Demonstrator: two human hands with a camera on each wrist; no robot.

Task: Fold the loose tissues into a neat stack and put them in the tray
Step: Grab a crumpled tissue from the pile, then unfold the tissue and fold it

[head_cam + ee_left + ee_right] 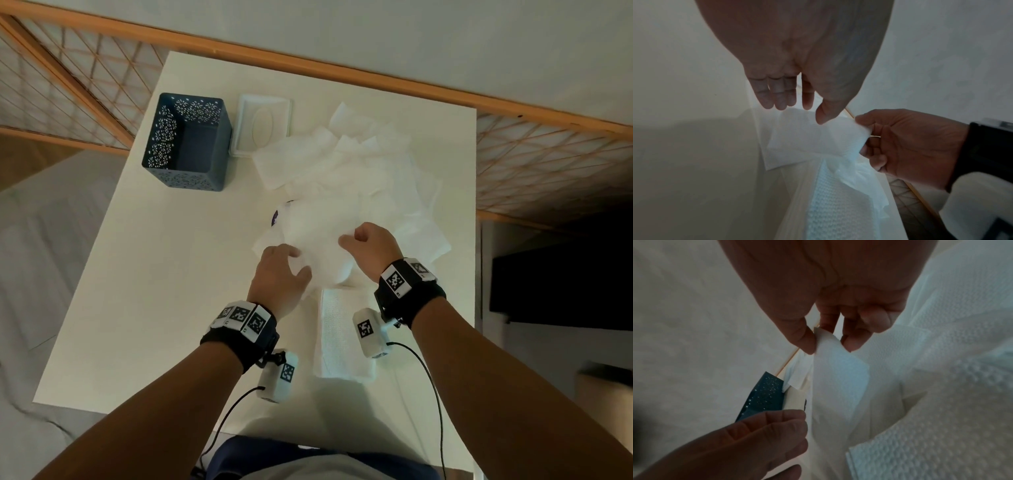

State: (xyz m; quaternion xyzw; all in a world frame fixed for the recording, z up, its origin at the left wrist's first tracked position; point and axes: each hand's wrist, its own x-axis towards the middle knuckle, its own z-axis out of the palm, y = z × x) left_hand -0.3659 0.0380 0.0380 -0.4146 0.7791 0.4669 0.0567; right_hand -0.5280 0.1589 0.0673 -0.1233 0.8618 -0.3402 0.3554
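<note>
Your right hand (pixel 368 248) is pinching a tissue (pixel 322 236) over the white table (pixel 164 291), beside the wooden lattice screen (pixel 68 89); your left hand (pixel 279 277) is resting flat-fingered on it.

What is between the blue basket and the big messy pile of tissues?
A white tissue-box lid with an oval slot lies flat there, right beside the blue basket, its near corner under the loose tissues. The head view shows it.

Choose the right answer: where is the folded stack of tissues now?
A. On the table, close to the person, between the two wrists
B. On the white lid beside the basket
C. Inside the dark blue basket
A: in the head view the folded stack lies on the table near the person, and the dark blue basket holds nothing visible.
</note>
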